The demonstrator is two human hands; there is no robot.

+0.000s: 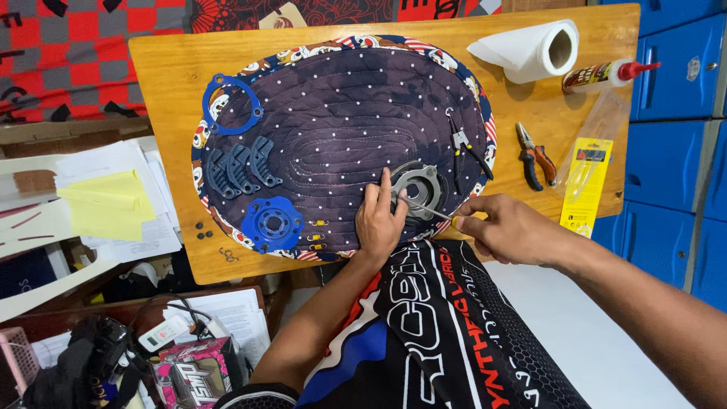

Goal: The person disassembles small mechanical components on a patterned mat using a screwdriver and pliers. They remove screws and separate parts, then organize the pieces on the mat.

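Metal disc (418,186) sits near the mat's (341,98) front-right edge, left hand (380,220) flat, steadying it, right hand (506,227) pinching a thin tool (425,207) into it, blue parts (271,223) off to the left, so teardown looks mostly done.

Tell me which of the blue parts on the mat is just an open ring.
The blue ring at the mat's upper left: thin and hollow, unlike the solid hub and three curved pieces below.
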